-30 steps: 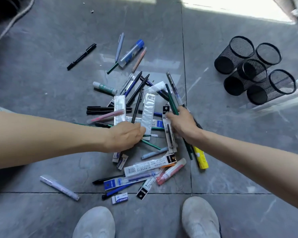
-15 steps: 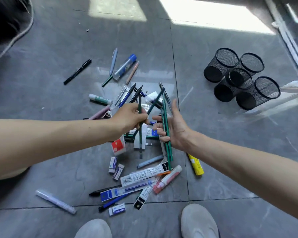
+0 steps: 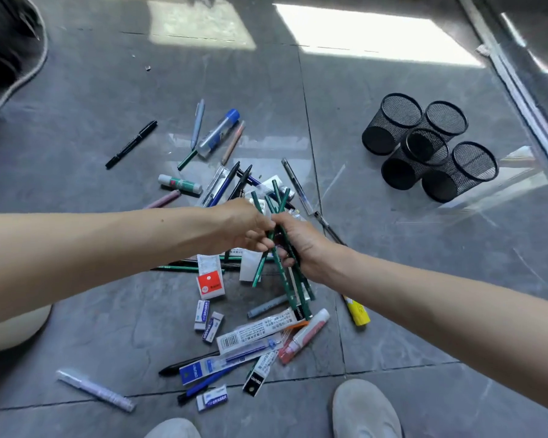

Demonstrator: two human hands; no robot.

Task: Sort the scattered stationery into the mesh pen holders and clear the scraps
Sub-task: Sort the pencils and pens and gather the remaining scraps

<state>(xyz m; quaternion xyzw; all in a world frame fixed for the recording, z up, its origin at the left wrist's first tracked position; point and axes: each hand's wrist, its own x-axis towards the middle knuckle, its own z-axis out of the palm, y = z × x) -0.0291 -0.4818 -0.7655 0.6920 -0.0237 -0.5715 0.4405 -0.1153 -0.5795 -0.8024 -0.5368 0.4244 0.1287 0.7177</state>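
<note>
Green pencils (image 3: 293, 289), on the floor a second ago, are being gripped as a bunch by right hand (image 3: 301, 245), one being pinched across by left hand (image 3: 246, 230); mesh pen holders (image 3: 377, 139) likely next.

**An indoor tiled floor by a glazed opening**

This is a room seen from above, with the work done on the floor rather than at a desk. Large grey stone-look tiles (image 3: 76, 159) are split by thin grout lines (image 3: 305, 121). Sunlight patches (image 3: 377, 36) fall at 12 and 1 o'clock. A metal track (image 3: 519, 96), like that of a sliding door or window, runs along the edge at 2 o'clock. A cable (image 3: 40, 63) curves past at 10 o'clock. Pale shoes (image 3: 366, 409) stand at 6 o'clock. Loose stationery (image 3: 257, 336) and mesh pen holders (image 3: 424, 147) sit straight on the tiles. Whether it is a home or an office cannot be told.
</note>
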